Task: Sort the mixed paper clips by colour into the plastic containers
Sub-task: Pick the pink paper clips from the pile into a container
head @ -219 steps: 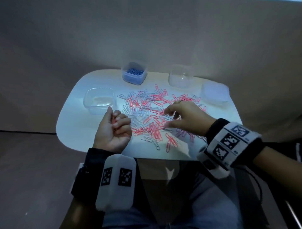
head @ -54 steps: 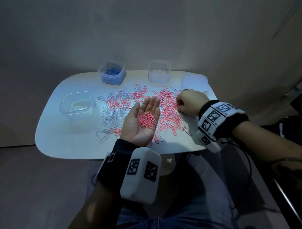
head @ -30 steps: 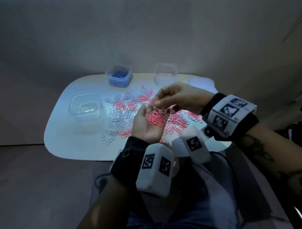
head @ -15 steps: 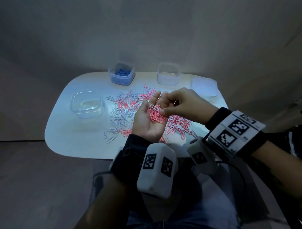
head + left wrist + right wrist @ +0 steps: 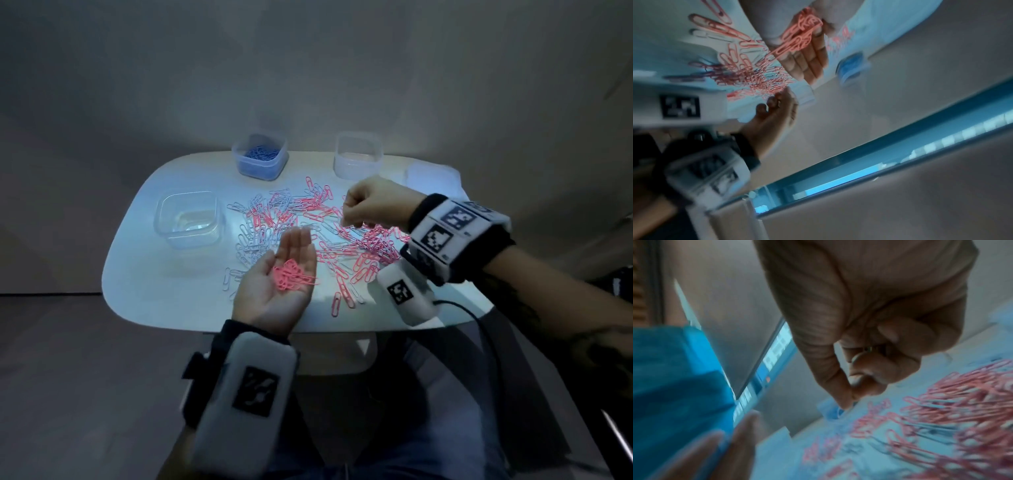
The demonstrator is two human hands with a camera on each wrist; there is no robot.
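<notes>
Pink and white paper clips point(image 5: 308, 222) lie mixed in a pile on the white table point(image 5: 154, 291). My left hand point(image 5: 284, 274) hovers palm up over the pile's near edge, fingers straight, with a small heap of pink clips point(image 5: 293, 277) resting in the palm. The left wrist view shows the same pink clips point(image 5: 799, 37). My right hand point(image 5: 356, 212) hangs over the right part of the pile with its fingers curled downward. In the right wrist view, the right hand point(image 5: 851, 394) has thumb and forefinger tips touching, and I see no clip between them.
A tub of blue clips point(image 5: 260, 161) stands at the back left, a clear tub point(image 5: 358, 161) at the back centre, and another clear tub point(image 5: 188, 219) on the left. A pale lid-like piece point(image 5: 431, 176) lies at the back right.
My right hand has left the left palm and moved right and away, out over the pile. The left hand stays palm up with the pink clips in it.
</notes>
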